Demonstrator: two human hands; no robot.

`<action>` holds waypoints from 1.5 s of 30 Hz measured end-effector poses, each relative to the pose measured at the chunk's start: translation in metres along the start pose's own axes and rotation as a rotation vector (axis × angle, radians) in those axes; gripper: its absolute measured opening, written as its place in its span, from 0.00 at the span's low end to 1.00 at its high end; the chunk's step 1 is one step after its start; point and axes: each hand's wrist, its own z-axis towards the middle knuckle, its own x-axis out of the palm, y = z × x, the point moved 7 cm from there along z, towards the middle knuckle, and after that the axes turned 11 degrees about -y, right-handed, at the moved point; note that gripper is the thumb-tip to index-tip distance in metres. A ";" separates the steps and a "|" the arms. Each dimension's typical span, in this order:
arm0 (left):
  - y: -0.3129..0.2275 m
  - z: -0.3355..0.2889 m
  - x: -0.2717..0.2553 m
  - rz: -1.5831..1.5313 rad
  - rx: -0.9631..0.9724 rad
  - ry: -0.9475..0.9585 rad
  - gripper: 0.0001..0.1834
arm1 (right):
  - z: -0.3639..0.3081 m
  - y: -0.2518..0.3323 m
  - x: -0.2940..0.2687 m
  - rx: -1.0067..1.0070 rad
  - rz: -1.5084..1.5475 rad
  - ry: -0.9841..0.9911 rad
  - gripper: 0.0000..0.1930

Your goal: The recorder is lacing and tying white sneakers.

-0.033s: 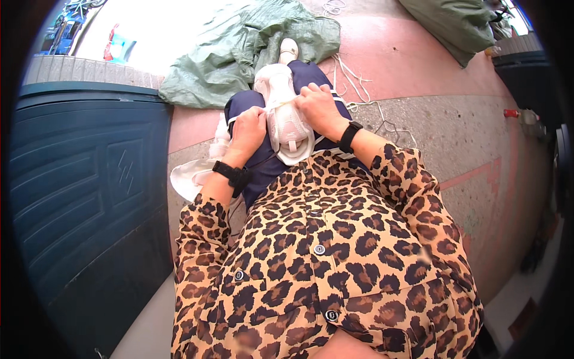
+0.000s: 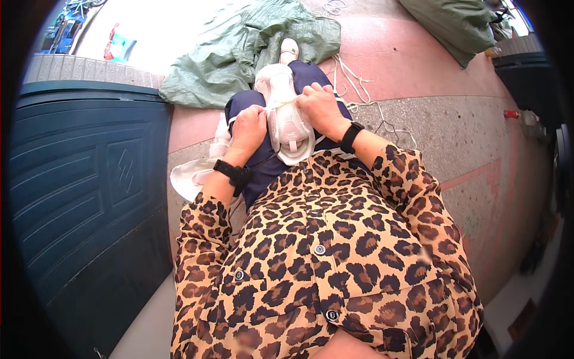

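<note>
Hands [image 2: 249, 128] virtually unmoved, both pinching a thin cord [image 2: 281, 105] across a pale pink shoe [image 2: 291, 127], any lettering unreadable.

No readable text or numbers.
The blue door [image 2: 89, 179] bears slanted strokes that form no legible characters; any marking on the pale shoe [image 2: 289, 124] is too small to read.

Two grips [image 2: 249, 129] [image 2: 324, 111], two wristbands [image 2: 233, 175] [image 2: 351, 137], one green sheet [image 2: 206, 78], one green sack [image 2: 448, 25].
</note>
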 end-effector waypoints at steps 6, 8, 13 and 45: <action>-0.004 0.009 0.004 0.130 0.065 0.056 0.08 | -0.003 -0.008 -0.009 0.106 0.036 -0.139 0.06; -0.008 0.011 0.004 0.143 0.120 0.053 0.07 | -0.004 -0.009 -0.007 0.097 0.037 -0.121 0.07; -0.022 0.014 0.021 0.280 0.326 0.170 0.05 | -0.004 -0.006 -0.006 0.068 0.026 -0.102 0.08; -0.023 0.054 0.032 -0.096 0.016 0.164 0.06 | 0.000 0.021 -0.014 -0.213 -0.125 0.047 0.06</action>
